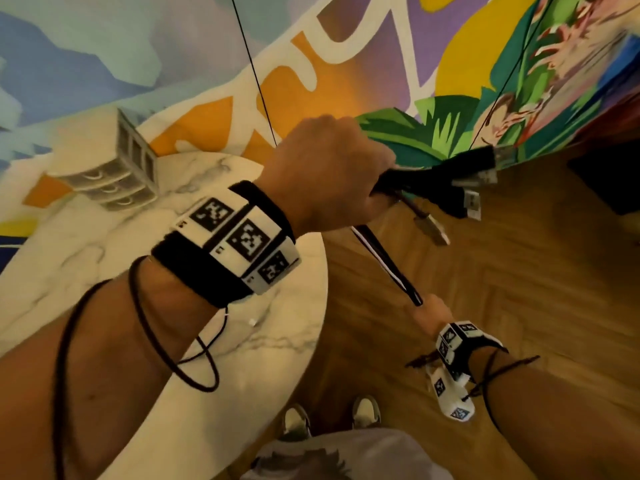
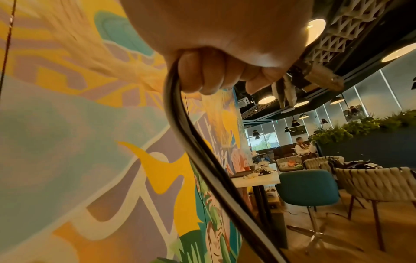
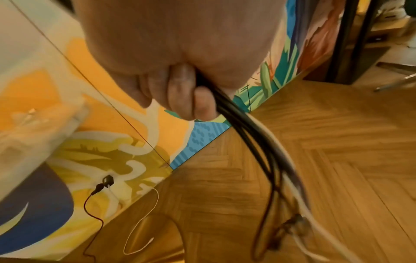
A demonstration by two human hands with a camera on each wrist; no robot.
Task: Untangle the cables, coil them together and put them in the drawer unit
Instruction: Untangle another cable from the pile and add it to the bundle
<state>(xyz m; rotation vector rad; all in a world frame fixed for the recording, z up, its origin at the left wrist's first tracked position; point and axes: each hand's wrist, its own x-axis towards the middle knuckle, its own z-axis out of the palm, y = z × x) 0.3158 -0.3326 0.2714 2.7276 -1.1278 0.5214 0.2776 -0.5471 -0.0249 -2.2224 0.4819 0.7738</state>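
My left hand (image 1: 332, 174) is raised over the table edge and grips a bundle of black cables (image 1: 384, 261) near their ends. Several USB plugs (image 1: 474, 188) stick out past its fist. The bundle runs taut down to my right hand (image 1: 429, 310), which grips it lower, above the floor. In the left wrist view the fingers (image 2: 213, 71) curl round the black cables (image 2: 202, 160), with plugs (image 2: 321, 78) beside them. In the right wrist view the right hand (image 3: 184, 89) holds black and white cables (image 3: 258, 142) whose loose ends dangle blurred. The small grey drawer unit (image 1: 117, 174) stands on the marble table (image 1: 86, 271).
A painted mural wall (image 1: 346, 46) stands behind the table. The wooden floor (image 1: 519, 271) stretches to the right, and my shoes (image 1: 365, 410) are below. A thin white cable (image 3: 139, 231) lies on the floor near a black wall plug (image 3: 105, 181). A teal chair (image 2: 308, 188) stands farther off.
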